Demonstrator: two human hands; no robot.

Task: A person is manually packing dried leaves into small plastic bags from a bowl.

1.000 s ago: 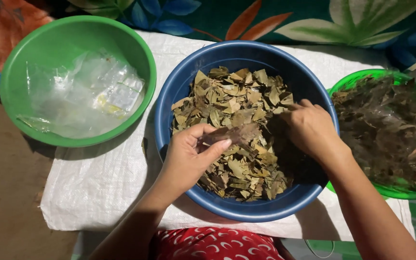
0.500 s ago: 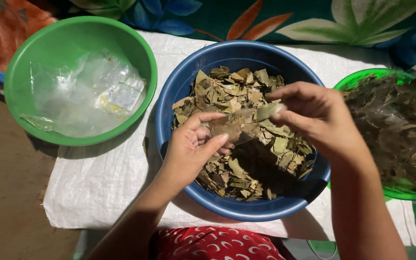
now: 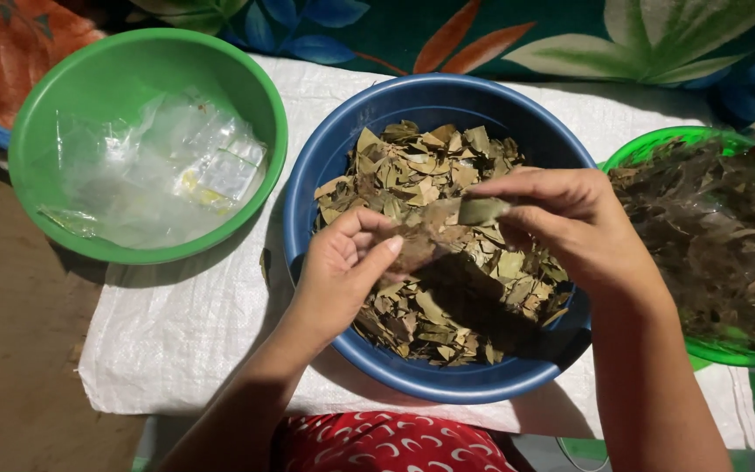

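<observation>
Nearest the camera, a strip of red cloth with white marks (image 3: 386, 446) is seen at the bottom edge. Two bare forearms are raised from it toward one blue bowl (image 3: 395, 367), which is filled with dried olive-green leaves (image 3: 412, 170).

Two hands are counted, both held over this bowl. The left hand (image 3: 342, 271) is turned palm inward, with the fingers curled and the thumb pressed against them, so that a small stack of brownish leaves (image 3: 417, 245) is pinched between thumb and fingers. The right hand (image 3: 570, 218) is held a little higher, knuckles up, and one greenish leaf (image 3: 481, 210) is nipped between its thumb and forefinger; the other fingers are bent loosely. The tip of this single leaf is brought close to the stack in the left hand, though whether the two touch cannot be told.

Three bowls are counted in all. To the right, a green bowl (image 3: 648, 144) is heaped with darker brown leaves (image 3: 709, 236) and is partly cut off by the frame. To the left, a second green bowl (image 3: 141, 57) is seen, in which crumpled clear plastic bags (image 3: 159, 175) are laid.

All three bowls are set on one white woven sack (image 3: 185, 332), spread flat. Brown ground (image 3: 10, 350) is seen at the left, and beyond the bowls a patterned cloth with large leaves (image 3: 570, 35) is laid along the top.
</observation>
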